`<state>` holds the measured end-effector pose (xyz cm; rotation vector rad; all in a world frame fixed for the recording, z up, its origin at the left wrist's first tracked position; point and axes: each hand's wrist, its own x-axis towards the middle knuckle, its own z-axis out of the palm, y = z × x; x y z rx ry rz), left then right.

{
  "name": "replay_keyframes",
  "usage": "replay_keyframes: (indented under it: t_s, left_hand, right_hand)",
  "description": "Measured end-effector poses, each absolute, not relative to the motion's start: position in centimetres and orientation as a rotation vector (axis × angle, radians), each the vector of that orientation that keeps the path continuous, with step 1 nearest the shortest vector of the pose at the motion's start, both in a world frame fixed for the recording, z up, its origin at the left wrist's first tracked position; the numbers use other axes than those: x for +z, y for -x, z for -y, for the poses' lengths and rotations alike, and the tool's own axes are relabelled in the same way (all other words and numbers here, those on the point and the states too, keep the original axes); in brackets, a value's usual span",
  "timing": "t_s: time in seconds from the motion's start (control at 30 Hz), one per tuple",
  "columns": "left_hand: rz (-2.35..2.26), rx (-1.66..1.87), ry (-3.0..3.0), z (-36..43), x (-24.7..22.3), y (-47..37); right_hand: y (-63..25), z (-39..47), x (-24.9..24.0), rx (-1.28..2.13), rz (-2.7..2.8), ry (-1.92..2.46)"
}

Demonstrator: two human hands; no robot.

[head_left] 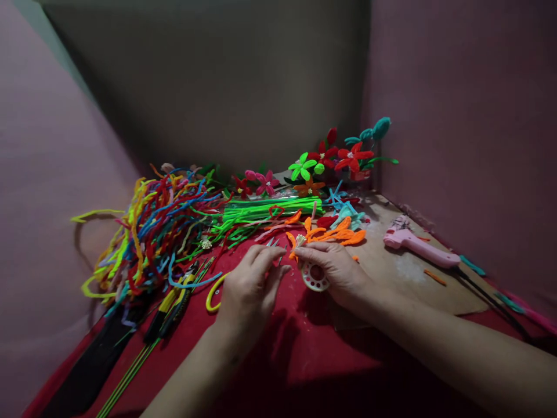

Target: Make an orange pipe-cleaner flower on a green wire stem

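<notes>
My right hand (337,270) pinches an orange pipe-cleaner flower piece (292,247) with a bunch of pale stamens (300,240) at its tip. Just under those fingers is a round whitish disc (315,278) with a ring of holes; whether the hand grips it too, I cannot tell. My left hand (250,284) is close by on the left, its thumb and forefinger curled toward each other beside the flower piece. Anything between those fingertips is too small to make out. Yellow-handled scissors (213,295) lie partly hidden behind the left hand.
Loose coloured pipe cleaners (152,226) are heaped at left, beside a green bundle (270,212). Orange petals (343,233) lie ahead. A pink glue gun (422,248) with a black cord rests on a brown board (395,278). Pliers (172,305) lie left; finished flowers (354,157) stand behind.
</notes>
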<state>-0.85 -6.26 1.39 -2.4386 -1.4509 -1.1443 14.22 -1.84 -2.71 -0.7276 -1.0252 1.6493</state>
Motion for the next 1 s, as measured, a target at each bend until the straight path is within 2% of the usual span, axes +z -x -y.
replay_keyframes:
  t_s: [0.17, 0.47, 0.83, 1.0]
  left_hand:
    - [1.218, -0.918, 2.256, 4.9, 0.0, -0.6]
    - [1.149, -0.743, 2.188, 4.5, -0.8, -0.4]
    - [1.178, -1.223, 2.410, 4.7, 0.0, -0.1]
    - [1.228, -1.314, 2.423, 5.0, -0.4, -0.2]
  right_hand:
    - [-14.2, 1.8, -2.8, 1.652, 1.027, 0.679]
    - [-14.3, 1.8, -2.6, 1.539, 1.168, 0.763]
    - [-14.3, 2.9, -1.1, 1.300, 1.376, 0.776]
    - [-14.5, 3.0, -1.0, 1.411, 1.333, 0.776]
